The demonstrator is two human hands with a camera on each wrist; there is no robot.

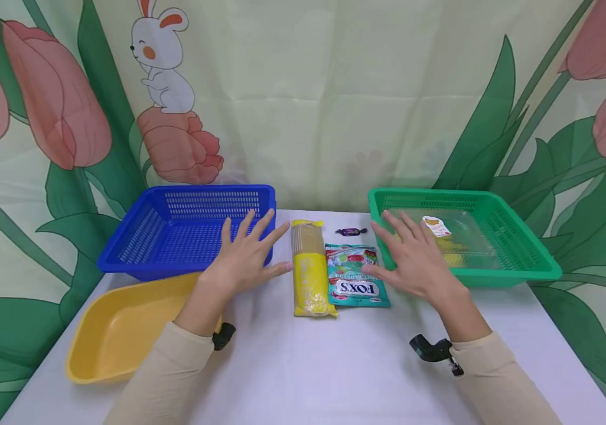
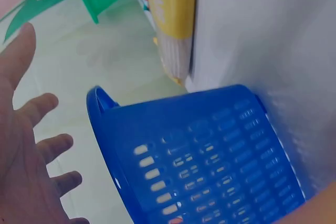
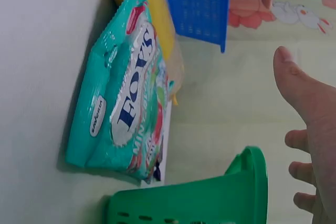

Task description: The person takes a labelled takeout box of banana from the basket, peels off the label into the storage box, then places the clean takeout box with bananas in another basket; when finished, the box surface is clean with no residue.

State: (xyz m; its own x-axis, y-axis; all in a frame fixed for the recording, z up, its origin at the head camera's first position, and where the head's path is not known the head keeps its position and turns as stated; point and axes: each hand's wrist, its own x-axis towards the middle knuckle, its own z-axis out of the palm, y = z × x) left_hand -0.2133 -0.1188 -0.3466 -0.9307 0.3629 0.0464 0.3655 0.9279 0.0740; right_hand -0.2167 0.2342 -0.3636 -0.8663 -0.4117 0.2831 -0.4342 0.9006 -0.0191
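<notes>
Both hands hover over the white table [image 1: 335, 366] with fingers spread and nothing in them. My left hand [image 1: 247, 254] is in front of the blue basket [image 1: 186, 236], just left of a yellow pasta packet [image 1: 309, 274]. My right hand [image 1: 414, 257] hovers by the near left corner of the green basket [image 1: 494, 260], right of a teal Fox's candy bag [image 1: 355, 276]. In the left wrist view the left hand [image 2: 26, 145] is open beside the blue basket [image 2: 210, 156]. The right wrist view shows the candy bag [image 3: 123, 111] and the open right hand [image 3: 310, 114].
A yellow tray [image 1: 117, 324] lies at the near left. A small dark wrapped candy [image 1: 351, 231] sits behind the candy bag. A clear box with a yellow item [image 1: 449, 239] lies in the green basket. A tulip-and-rabbit backdrop hangs behind.
</notes>
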